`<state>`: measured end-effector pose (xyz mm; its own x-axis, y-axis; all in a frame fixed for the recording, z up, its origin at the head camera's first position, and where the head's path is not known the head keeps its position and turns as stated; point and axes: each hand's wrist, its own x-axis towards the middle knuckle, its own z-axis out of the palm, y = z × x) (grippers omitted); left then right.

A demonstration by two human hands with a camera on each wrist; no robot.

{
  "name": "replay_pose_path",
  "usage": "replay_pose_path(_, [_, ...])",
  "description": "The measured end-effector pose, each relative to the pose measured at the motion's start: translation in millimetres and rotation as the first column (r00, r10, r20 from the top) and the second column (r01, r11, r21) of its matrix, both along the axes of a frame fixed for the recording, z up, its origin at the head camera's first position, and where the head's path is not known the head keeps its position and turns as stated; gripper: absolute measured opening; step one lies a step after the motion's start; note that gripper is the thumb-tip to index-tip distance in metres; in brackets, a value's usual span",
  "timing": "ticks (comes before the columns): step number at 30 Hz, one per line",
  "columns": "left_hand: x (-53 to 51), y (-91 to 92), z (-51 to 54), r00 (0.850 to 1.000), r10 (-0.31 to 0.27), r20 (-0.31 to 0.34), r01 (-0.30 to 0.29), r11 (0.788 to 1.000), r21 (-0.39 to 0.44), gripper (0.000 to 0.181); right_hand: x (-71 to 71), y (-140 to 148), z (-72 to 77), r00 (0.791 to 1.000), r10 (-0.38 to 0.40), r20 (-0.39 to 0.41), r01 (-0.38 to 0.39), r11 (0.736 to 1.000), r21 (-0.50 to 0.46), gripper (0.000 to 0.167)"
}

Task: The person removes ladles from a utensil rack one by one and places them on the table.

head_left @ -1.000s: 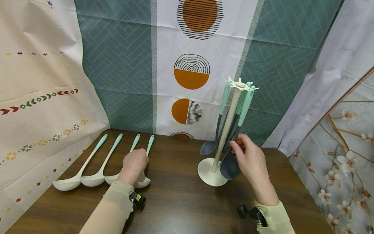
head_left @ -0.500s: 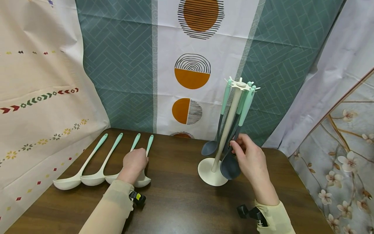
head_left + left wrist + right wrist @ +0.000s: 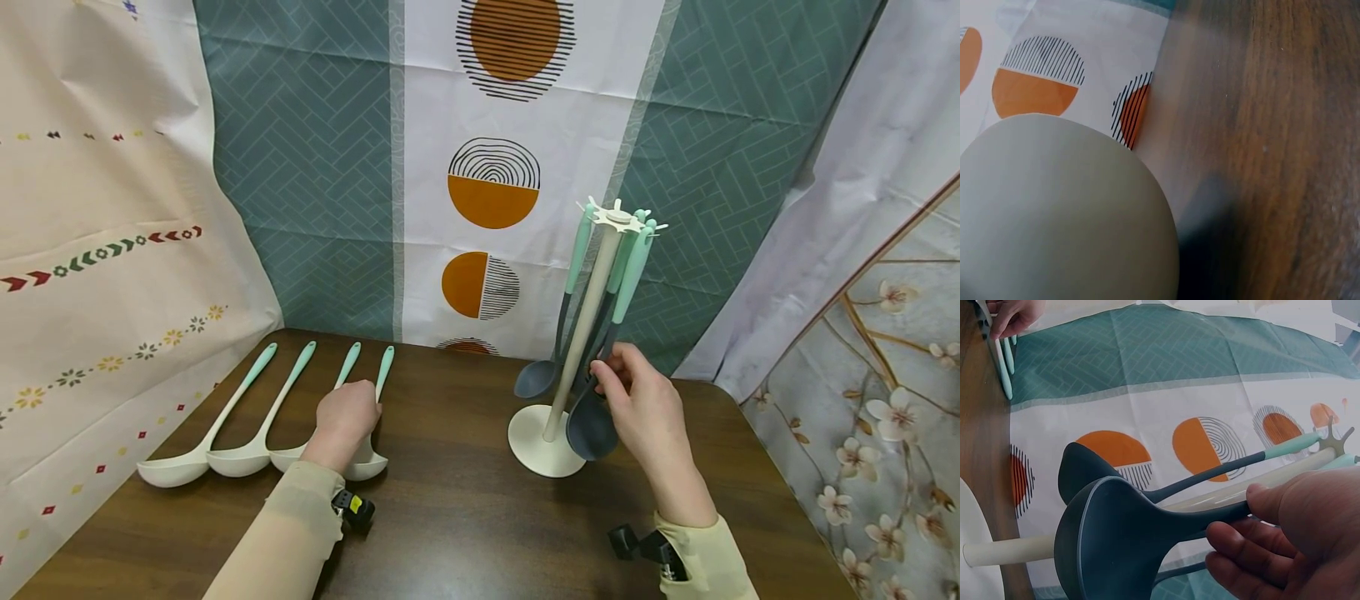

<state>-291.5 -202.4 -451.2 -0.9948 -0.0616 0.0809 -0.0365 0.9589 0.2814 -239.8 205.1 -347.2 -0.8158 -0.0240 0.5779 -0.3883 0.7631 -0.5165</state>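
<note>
On the left of the table lie several white ladles (image 3: 174, 472) with mint handle ends, side by side. My left hand (image 3: 347, 421) grips the rightmost white ladle (image 3: 366, 467) by its stem, and its fingers are mostly hidden from above. In the left wrist view, a pale rounded ladle bowl (image 3: 1066, 212) fills the lower left. My right hand (image 3: 637, 400) pinches the stem of a dark grey ladle (image 3: 592, 429) between thumb and fingers, just above its bowl. That ladle's mint handle reaches the top of a cream utensil stand (image 3: 546, 457).
Other grey utensils with mint handles hang on the stand, among them a grey spoon-shaped one (image 3: 535, 380) at its left. The brown table (image 3: 465, 517) ends at a patterned curtain (image 3: 487, 217) behind. Another curtain (image 3: 862, 433) borders the right.
Both hands keep their places and holds. The hanging grey utensil at the stand's left sways very slightly.
</note>
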Motion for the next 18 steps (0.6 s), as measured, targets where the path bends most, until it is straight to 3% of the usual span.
replay_pose_path(18, [0.4, 1.0, 5.2, 0.999, 0.030, 0.027, -0.030, 1.000, 0.003, 0.031, -0.5, -0.1, -1.0, 1.000, -0.003, -0.007, 0.003, 1.000, 0.010, 0.009])
